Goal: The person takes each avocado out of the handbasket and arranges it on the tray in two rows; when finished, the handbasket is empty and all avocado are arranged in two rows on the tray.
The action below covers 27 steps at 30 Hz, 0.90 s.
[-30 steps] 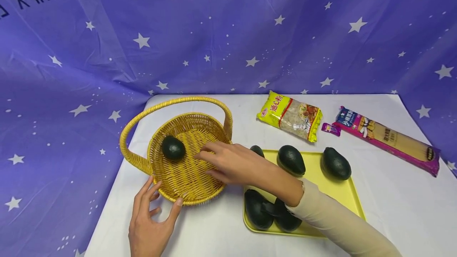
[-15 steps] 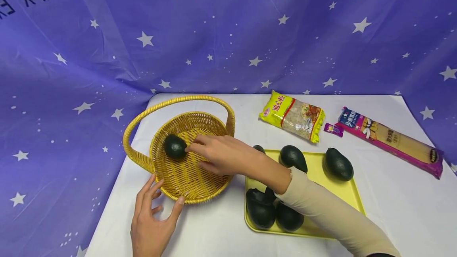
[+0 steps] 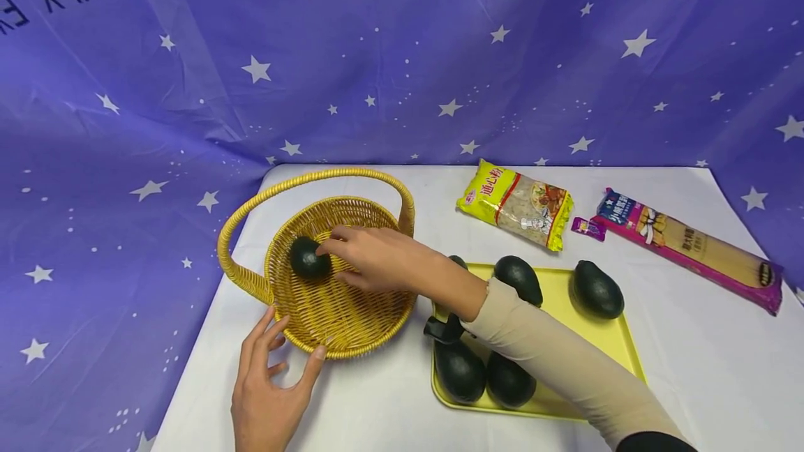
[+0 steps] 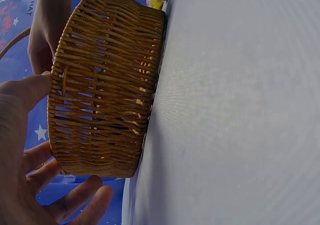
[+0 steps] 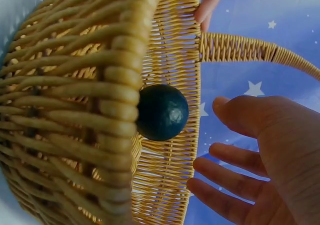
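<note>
A dark green avocado [image 3: 310, 259] lies in the left part of a yellow wicker basket [image 3: 352, 351] with an arched handle. My right hand [image 3: 370, 257] reaches over the basket, its fingertips close beside the avocado. In the right wrist view, the avocado [image 5: 164, 112] is apart from that hand [image 5: 270, 160], whose fingers are spread and hold nothing. My left hand [image 3: 270, 386] rests its thumb and fingertips against the near left rim. Seen from the left wrist, the thumb of this hand [image 4: 30, 150] touches the rim and the loose fingers lie along the basket's outer wall [image 4: 105, 85].
On the right, a yellow tray [image 3: 559, 407] carries several avocados [image 3: 460, 372], partly hidden by my right forearm. Behind it lie a yellow pasta bag [image 3: 516, 204], a small purple packet [image 3: 589, 228] and a long spaghetti pack [image 3: 687, 250]. A purple starry cloth [image 3: 377, 54] hangs behind.
My right hand has moved left and slightly farther back over the basket, toward the avocado inside. My left hand has kept its place at the rim.
</note>
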Each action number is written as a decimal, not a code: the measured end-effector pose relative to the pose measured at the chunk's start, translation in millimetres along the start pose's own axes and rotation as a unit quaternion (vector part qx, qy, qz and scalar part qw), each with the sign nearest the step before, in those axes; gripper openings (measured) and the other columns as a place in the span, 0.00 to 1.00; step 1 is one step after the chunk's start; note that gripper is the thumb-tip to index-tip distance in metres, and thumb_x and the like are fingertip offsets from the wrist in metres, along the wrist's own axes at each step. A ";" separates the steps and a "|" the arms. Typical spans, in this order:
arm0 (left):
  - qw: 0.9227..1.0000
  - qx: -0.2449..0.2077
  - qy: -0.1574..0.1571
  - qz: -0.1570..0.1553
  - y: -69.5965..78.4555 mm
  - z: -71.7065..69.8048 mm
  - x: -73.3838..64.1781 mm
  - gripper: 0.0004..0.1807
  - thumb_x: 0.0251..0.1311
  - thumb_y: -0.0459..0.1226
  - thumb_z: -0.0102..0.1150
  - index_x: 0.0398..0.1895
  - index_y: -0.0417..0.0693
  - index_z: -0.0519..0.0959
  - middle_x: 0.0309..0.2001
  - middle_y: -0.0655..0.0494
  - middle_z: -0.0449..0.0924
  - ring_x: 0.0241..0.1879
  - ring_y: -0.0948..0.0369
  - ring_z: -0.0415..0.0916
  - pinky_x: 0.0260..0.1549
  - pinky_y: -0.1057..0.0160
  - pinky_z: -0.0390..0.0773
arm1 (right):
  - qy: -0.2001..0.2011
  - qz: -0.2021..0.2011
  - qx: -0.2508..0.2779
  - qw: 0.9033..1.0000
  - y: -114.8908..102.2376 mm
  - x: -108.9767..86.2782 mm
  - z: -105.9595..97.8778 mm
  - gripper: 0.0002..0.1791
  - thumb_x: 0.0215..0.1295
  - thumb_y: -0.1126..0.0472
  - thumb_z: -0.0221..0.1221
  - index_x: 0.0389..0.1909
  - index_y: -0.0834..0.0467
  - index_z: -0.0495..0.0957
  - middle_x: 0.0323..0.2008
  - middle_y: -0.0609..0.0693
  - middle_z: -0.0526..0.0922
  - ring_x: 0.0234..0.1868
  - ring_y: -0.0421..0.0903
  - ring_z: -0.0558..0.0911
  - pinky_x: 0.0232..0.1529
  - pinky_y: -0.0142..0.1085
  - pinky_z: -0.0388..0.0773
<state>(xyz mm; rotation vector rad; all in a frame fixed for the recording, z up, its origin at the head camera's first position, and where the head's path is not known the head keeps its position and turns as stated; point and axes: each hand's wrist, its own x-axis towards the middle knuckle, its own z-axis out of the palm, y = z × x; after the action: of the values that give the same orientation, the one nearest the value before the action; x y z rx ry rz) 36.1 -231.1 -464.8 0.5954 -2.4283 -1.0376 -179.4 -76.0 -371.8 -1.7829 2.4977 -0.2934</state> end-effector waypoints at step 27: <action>1.000 0.007 0.007 0.006 -1.6 0.1 0.3 0.39 0.55 0.46 0.85 0.70 0.54 0.80 0.78 0.72 0.67 0.58 0.65 0.77 0.44 0.85 0.73 | -0.055 -0.018 -0.044 0.997 -6.9 50.2 6.2 0.27 0.81 0.49 0.62 0.74 0.52 0.73 0.65 0.51 0.78 0.53 0.43 0.85 0.51 0.30 0.83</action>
<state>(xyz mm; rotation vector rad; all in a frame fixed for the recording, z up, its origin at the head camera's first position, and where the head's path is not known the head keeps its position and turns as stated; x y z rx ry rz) 36.2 -232.2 -466.0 0.5899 -2.4255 -1.0088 -188.6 -126.2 -373.4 -1.8226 2.4411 -0.0844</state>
